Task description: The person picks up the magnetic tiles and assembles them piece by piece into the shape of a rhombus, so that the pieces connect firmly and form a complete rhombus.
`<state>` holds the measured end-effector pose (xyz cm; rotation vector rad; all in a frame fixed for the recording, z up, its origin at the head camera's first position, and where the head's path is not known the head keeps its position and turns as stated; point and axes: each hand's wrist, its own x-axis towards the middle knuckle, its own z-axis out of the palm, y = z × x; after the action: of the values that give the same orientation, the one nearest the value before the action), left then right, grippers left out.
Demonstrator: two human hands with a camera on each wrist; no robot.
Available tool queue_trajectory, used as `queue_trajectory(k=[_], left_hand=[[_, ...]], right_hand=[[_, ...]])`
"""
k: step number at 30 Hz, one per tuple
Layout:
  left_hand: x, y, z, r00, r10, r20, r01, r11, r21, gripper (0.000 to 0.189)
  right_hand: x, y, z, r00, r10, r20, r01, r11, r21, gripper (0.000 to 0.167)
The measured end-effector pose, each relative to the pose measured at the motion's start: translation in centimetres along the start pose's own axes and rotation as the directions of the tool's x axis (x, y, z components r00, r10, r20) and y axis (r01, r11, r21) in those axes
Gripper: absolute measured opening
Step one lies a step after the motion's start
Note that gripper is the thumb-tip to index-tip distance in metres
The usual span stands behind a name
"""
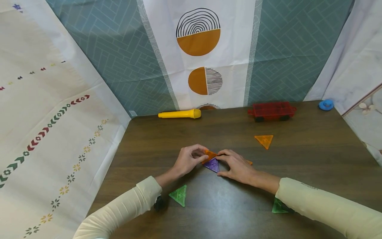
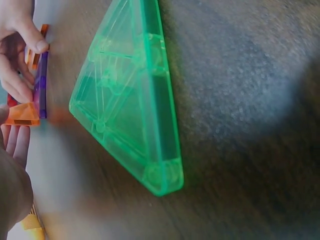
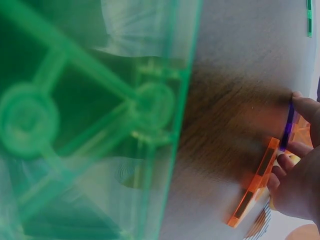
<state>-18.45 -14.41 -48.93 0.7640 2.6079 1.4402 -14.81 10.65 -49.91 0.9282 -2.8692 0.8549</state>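
Observation:
Between the two hands lies a purple triangle tile, flat on the table. My left hand pinches an orange triangle tile between thumb and fingers, tilted up along the purple tile's far edge. The right hand grips the purple tile by its right side, thumb at the near corner and a fingertip at the far one. In the right wrist view, a second orange triangle tile lies beside the right hand's curled fingers; in the head view that hand mostly hides it. Whether the held tiles touch along their whole edge I cannot tell.
Green triangle tiles lie by the left forearm and partly under the right sleeve. Another orange triangle lies farther back. Along the back edge are a yellow toy microphone, a red toy wagon and a blue rubber duck.

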Motion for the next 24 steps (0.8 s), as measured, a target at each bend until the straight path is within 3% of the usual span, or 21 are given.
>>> queue_trajectory(k=[10,24], left_hand=[[-0.2,0.1,-0.2,0.999,-0.009,0.032,0.009,1.0,0.002,0.022],[-0.7,-0.3,-1.1,1.0,-0.008,0.027,0.007,1.0,0.016,0.03]], right_hand=[[-0.1,-0.1,0.0,1.0,0.007,-0.004,-0.007,1.0,0.004,0.061],[-0.1,0.0,0.0,1.0,0.019,0.001,-0.019,1.0,0.017,0.062]])
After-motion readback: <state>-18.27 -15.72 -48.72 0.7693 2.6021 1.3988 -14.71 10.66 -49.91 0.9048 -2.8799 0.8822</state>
